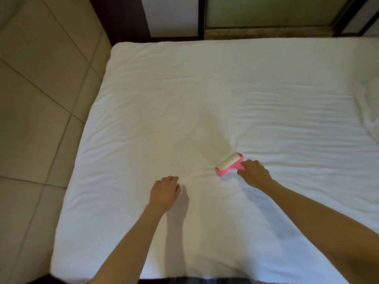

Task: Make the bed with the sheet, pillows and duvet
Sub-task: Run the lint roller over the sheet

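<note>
Bed, wide, covered by a white fitted sheet point(205, 89): fills most of the view. The sheet lies flat over the mattress. Long shallow creases run left to right across its right half, and a small pucker gathers just beyond the roller.

Floor, beige square tiles point(37, 99): along the left side of the bed.

Panel, frosted green glass in a dark frame point(266, 11): beyond the far edge of the bed.

Bundle, rumpled white fabric point(369, 107): on the bed at the right edge, cut off by the frame; what kind of bedding it is cannot be told.

Right hand point(254, 174): fingers curled round the roller's handle, gripping it.

Left hand point(164, 191): palm down on the sheet, near centre, fingers loosely bent, holding nothing.

Lint roller, pink plastic frame with white roll point(228, 164): on the sheet at centre. The roll's long axis runs near-left to far-right, and the handle points near-right into the hand.
</note>
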`<state>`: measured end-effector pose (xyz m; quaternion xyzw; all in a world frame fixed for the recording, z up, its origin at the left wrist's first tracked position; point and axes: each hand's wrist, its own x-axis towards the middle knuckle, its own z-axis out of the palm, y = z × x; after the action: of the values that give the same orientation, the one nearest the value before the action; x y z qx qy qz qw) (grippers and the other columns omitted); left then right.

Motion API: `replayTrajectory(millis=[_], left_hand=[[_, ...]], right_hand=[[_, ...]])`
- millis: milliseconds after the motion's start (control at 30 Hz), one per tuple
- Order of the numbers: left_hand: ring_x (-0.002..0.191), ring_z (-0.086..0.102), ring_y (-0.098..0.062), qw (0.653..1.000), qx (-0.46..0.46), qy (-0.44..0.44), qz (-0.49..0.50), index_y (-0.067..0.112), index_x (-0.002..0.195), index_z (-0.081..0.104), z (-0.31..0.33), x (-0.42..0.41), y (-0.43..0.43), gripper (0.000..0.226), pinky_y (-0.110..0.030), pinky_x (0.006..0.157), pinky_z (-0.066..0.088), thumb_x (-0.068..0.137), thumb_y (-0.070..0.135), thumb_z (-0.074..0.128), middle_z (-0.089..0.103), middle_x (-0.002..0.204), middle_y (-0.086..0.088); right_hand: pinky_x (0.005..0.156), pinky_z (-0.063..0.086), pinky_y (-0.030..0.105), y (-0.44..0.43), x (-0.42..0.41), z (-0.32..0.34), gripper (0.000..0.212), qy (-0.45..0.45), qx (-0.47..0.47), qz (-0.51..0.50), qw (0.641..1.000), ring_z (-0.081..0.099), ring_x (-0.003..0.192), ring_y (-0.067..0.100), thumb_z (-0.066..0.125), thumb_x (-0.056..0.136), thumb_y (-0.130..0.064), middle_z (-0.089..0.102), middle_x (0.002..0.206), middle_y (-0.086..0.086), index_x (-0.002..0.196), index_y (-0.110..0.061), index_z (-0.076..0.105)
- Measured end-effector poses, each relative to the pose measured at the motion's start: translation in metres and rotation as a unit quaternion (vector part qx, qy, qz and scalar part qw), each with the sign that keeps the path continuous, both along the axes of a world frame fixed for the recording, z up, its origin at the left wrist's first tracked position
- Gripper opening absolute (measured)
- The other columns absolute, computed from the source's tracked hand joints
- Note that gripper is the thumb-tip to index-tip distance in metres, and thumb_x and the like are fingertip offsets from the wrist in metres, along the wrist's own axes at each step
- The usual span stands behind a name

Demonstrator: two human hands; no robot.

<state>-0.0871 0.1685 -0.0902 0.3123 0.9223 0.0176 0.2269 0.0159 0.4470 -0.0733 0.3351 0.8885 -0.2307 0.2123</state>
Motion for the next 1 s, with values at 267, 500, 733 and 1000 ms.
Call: replayTrajectory(millis=[267,500,733,1000], left_hand=[[0.111,0.058,-0.028,0.993,0.077,0.053,0.078,0.018,0.136,0.049,0.101,0.000,-0.014,0.038,-0.037,0.091,0.044,0.101,0.028,0.038,0.059,0.126,-0.007],[0.117,0.056,-0.027,0.972,0.177,0.054,0.146,0.015,0.134,0.053,0.163,0.006,-0.031,0.037,-0.037,0.097,0.045,0.100,0.025,0.042,0.060,0.130,-0.008],[0.119,0.055,-0.024,0.932,0.257,0.021,0.254,0.014,0.137,0.049,0.184,0.031,-0.059,0.038,-0.034,0.099,0.043,0.100,0.024,0.044,0.057,0.132,-0.008],[0.116,0.056,-0.021,0.886,0.287,-0.024,0.363,0.014,0.135,0.051,0.144,0.087,-0.114,0.037,-0.031,0.098,0.043,0.099,0.023,0.046,0.058,0.130,-0.006]], right_hand=[[0.068,0.042,0.031,-0.002,0.013,0.104,0.013,0.127,-0.041,-0.042,0.990,0.062,0.083,0.033,0.057,0.085,-0.026,0.063,0.089,0.014,0.091,-0.019,0.065],[0.058,0.041,0.030,-0.020,0.013,0.168,0.015,0.216,-0.080,-0.043,0.972,0.057,0.066,0.028,0.059,0.081,-0.026,0.062,0.075,0.010,0.087,-0.017,0.070],[0.062,0.055,0.046,-0.046,0.003,0.188,0.016,0.244,-0.110,-0.008,0.963,0.055,0.056,0.026,0.059,0.079,-0.026,0.059,0.065,0.006,0.084,-0.016,0.070],[0.057,0.054,0.045,-0.097,-0.015,0.184,0.020,0.227,-0.123,0.065,0.964,0.048,0.052,0.026,0.057,0.080,-0.025,0.051,0.058,0.004,0.081,-0.008,0.066]])
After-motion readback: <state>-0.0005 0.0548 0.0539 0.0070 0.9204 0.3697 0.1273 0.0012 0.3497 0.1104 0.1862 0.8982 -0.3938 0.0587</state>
